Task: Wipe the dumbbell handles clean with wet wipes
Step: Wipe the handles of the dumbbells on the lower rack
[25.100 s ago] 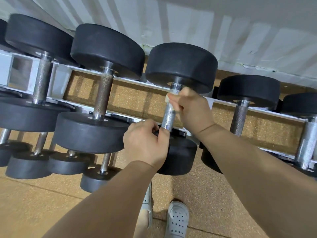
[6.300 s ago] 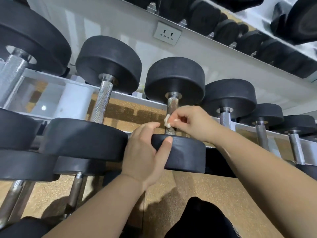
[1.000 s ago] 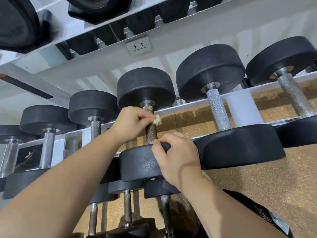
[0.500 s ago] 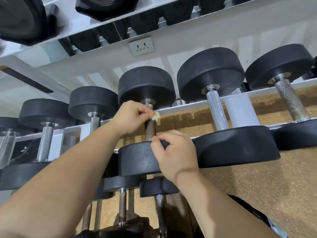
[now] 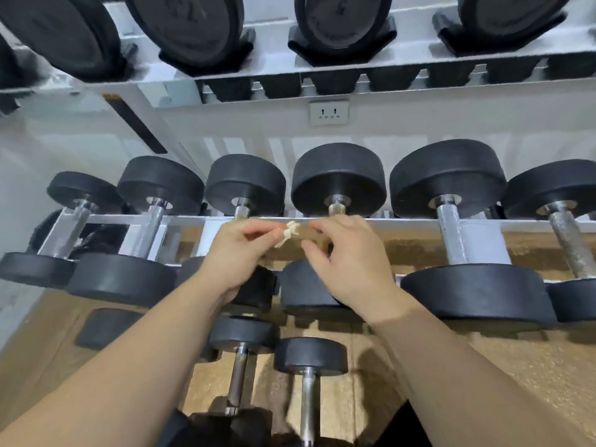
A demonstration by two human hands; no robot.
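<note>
The left hand pinches the balled wipe at the rack's back rail, off the handle, while the right hand hovers beside it, loosely curled and empty, probably to refold or take it.

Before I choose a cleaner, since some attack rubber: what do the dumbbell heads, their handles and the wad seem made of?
The dumbbell heads: matte black, no glare, probably rubber or urethane coating. The handles: bare silvery metal, bright with a rough knurled texture, likely chromed steel. The wad, pinched by the left hand: off-white, crumpled and twisted, probably a nonwoven wipe or tissue.
</note>
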